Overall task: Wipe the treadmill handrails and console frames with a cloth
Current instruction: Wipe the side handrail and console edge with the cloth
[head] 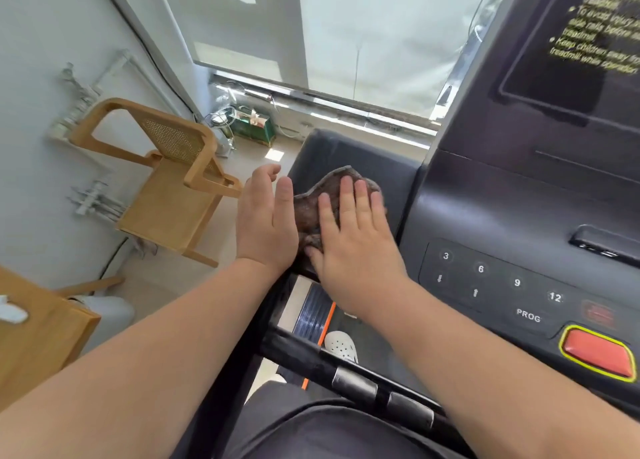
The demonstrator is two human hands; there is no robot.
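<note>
Cloth pinned flat on the console's left wing — wipe in progress.

Your right hand (pixel 356 247) lies palm-down on the brown cloth (pixel 313 202), fingers (pixel 346 195) spread and extended, pressing rather than gripping it against the left side panel (pixel 349 150) of the treadmill console (pixel 502 198). Your left hand (pixel 266 223) stands edge-on just beside the cloth's left border, open and holding nothing. The panel's long axis runs away from you toward the window, so the unwiped stretch lies ahead of your fingertips — the right hand is nearer. The front handrail (pixel 363 382), near your waist, looks not yet reached.
</note>
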